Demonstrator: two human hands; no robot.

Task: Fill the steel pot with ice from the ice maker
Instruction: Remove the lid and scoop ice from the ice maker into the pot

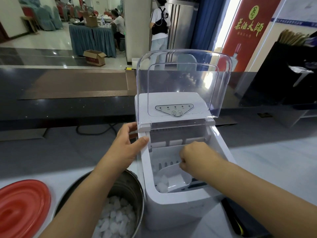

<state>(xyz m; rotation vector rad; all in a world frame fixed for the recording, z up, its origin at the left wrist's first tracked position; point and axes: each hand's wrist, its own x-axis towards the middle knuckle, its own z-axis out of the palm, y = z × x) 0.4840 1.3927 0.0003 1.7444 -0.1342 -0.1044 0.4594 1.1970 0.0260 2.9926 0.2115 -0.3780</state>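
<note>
A white ice maker (180,201) stands on the counter with its clear lid (185,78) raised upright. My left hand (127,143) rests on the machine's upper left edge, thumb on the rim. My right hand (197,156) reaches into the bin and grips the handle of a clear plastic scoop (176,177), which lies among ice cubes (162,185) in the basket. The steel pot (127,188) sits to the left of the machine, under my left forearm, with a heap of ice (115,219) inside it.
A red lid (22,205) lies at the lower left on the white counter. A dark raised bar top (68,90) runs behind the machine. A black box (289,71) stands at the right. People and tables are far back in the room.
</note>
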